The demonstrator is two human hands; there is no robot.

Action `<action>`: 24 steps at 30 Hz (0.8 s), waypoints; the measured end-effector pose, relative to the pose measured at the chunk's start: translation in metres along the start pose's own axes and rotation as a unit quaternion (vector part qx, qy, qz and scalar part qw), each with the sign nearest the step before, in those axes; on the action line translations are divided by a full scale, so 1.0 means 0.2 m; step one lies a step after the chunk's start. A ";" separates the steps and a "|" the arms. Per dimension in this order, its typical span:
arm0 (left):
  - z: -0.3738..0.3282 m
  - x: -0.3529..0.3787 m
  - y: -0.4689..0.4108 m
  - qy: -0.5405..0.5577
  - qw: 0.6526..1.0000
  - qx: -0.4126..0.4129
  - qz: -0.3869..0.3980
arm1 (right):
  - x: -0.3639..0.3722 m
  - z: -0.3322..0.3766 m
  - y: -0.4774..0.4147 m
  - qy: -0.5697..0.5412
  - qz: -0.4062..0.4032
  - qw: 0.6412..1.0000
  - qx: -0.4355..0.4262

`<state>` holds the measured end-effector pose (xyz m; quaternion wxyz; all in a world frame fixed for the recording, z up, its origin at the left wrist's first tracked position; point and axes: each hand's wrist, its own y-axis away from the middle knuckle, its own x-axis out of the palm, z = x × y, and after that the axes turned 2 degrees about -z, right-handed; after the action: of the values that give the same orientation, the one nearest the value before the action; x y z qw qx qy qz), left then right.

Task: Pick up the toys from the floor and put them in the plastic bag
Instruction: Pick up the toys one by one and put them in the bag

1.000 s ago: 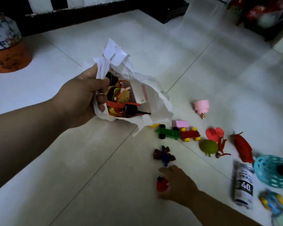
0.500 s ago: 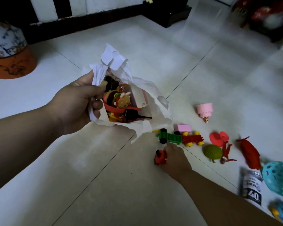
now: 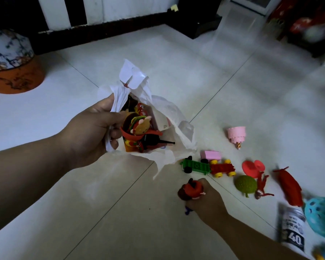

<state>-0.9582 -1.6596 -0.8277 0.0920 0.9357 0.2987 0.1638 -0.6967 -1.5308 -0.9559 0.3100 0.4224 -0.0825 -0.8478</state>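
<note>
Left hand holds the bag up off the floor, fingers clamped on the bunched white rim. The mouth gapes toward us. Inside we see a burger toy, a black piece and a white box, packed together.

Right hand is low, below the bag and just apart from it, fingers curled tight round a red toy. A blue bit pokes out beneath the hand. We cannot tell whether the hand touches the floor.

Still lying on the floor, to the right:
- green wagon joined to red wagon, pink block just behind them
- pink cake, tipped over
- green ball beside a red figure and a red disc
- teal ball and a can, blurred, at the frame edge
</note>
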 end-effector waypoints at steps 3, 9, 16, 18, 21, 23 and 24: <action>0.00 -0.01 0.00 0.008 1.000 -0.009 -0.004 | -0.11 0.30 0.08 -0.110 0.032 0.993 -0.041; -0.01 -0.02 0.00 0.023 1.000 -0.010 -0.006 | -0.13 0.90 0.03 -0.186 0.170 0.968 -0.012; -0.04 -0.06 0.00 0.047 0.999 -0.001 -0.024 | 0.14 1.26 -0.35 -0.229 0.159 0.956 0.088; -0.04 -0.06 0.00 0.048 0.998 0.005 -0.028 | 0.19 1.28 -0.44 -0.273 0.121 0.953 0.057; -0.03 -0.08 -0.01 0.052 0.998 0.005 -0.028 | 0.17 1.26 -0.51 -0.228 0.028 0.973 -0.017; -0.02 -0.08 -0.02 0.053 0.998 0.000 -0.020 | 0.10 1.20 -0.50 -0.139 -0.016 0.988 -0.059; -0.02 -0.09 -0.02 0.053 0.998 -0.002 -0.017 | 0.06 1.16 -0.48 -0.093 -0.036 0.992 -0.081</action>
<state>-0.9758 -1.6659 -0.8295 0.0803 0.9203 0.3187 0.2122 -0.9249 -1.4896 -0.8566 0.3035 0.3181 -0.0272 -0.8977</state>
